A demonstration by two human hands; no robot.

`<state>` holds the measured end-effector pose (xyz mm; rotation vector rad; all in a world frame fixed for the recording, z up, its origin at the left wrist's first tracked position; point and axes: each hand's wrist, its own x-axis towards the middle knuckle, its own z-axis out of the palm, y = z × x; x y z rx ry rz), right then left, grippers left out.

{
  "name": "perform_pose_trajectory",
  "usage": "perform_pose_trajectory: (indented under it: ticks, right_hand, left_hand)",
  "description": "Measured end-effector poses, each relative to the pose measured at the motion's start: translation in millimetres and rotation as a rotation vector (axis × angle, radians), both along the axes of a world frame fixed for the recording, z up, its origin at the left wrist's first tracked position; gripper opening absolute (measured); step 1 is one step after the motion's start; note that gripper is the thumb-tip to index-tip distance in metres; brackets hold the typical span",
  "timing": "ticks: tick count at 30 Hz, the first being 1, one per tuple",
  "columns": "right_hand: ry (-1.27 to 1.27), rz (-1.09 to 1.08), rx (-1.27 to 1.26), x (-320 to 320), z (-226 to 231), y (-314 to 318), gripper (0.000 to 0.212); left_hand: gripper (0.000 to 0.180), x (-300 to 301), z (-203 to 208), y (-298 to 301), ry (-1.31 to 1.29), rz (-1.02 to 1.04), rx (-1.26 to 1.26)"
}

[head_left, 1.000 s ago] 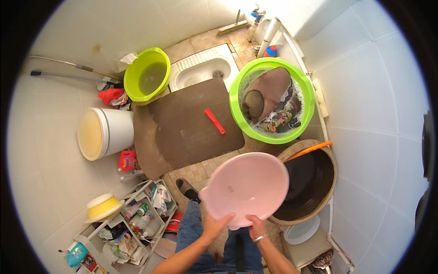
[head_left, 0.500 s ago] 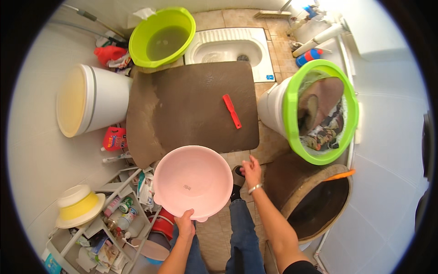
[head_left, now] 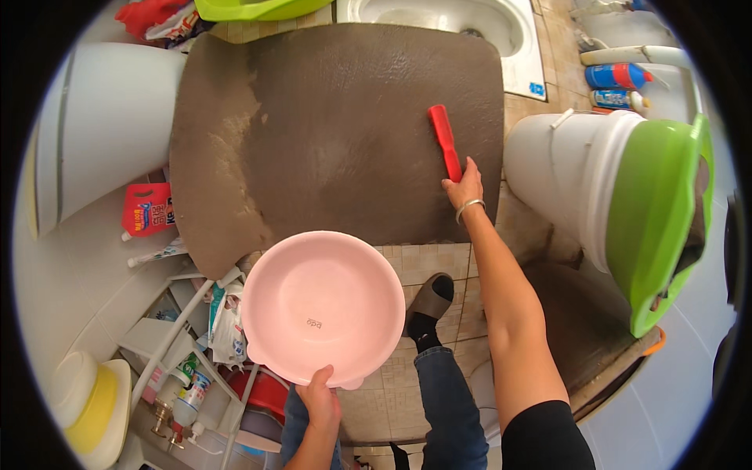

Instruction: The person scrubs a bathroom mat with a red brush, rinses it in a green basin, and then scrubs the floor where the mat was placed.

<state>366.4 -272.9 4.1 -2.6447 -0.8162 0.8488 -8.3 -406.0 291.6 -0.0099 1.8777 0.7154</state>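
My left hand (head_left: 319,398) grips the near rim of a round pink basin (head_left: 323,286), holding it tilted so that its bare inside shows. A large wet brown mat (head_left: 345,117) lies spread out in front of me. On its right part rests a slim red brush (head_left: 444,139) with a long handle; its underside, where bristles would be, is hidden. My right hand (head_left: 465,186) has the near end of the brush between thumb and fingers. A bracelet circles the right wrist.
Right: a white bucket (head_left: 556,168) with a green basin (head_left: 654,211) tipped on it, and bottles (head_left: 619,76) beyond. Left: a pale bin (head_left: 117,129), a red pouch (head_left: 146,209) and a crowded shelf rack (head_left: 168,356). A squat toilet (head_left: 513,27) lies beyond the mat.
My right hand has moved forward from beside the basin to the red brush and closed on its near end. The view has moved closer to the mat; the left hand still holds the pink basin.
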Motion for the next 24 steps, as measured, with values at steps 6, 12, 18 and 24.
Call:
perform_pose_trajectory:
  ticks: [6,12,18,24]
  right_hand:
    - [-0.155,0.046,0.020,-22.7,-40.7,20.2,0.087]
    - [-0.154,-0.136,-0.313,-8.7,10.1,-0.6,0.041]
    - [-0.137,-0.352,-0.128,68.2,-27.1,-76.0,0.074]
    - [-0.029,-0.411,-0.058,72.3,-19.5,-66.1,0.041]
  left_hand:
    - [0.064,15.2,-2.7,23.3,0.018,0.028,-0.019]
    - [0.066,10.7,-1.5,32.8,0.010,0.059,-0.020]
    - [0.066,10.8,-2.4,45.4,-0.049,0.061,-0.055]
    - [0.066,7.6,-2.8,46.2,-0.042,0.085,-0.049]
